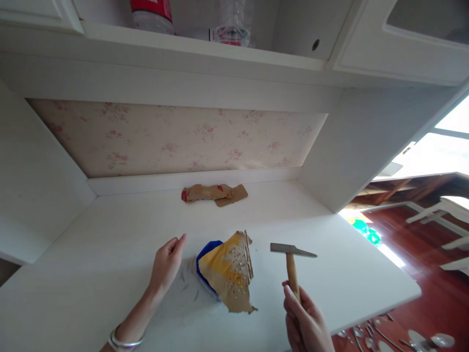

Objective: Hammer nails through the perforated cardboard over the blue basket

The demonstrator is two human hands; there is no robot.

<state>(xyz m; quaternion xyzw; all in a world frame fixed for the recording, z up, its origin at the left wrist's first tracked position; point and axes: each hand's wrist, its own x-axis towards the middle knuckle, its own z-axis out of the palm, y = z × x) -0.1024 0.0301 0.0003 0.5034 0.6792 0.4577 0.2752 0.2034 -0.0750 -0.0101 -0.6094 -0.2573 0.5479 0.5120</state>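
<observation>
Nearest us, our right hand (307,318) holds hammer (292,271) by handle, likely keeping head free; our left hand (167,261) curls tight, contents hidden. Between them, punctured cardboard (229,271) overlies blue-rimmed object (209,248) on surface (120,234), apparently for support.

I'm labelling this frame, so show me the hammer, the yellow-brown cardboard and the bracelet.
Hammer (291,272): head-camera view, upper part of the wooden handle.
Yellow-brown cardboard (230,274): same view, middle of its upper face.
Bracelet (125,345): same view, on its band.
</observation>
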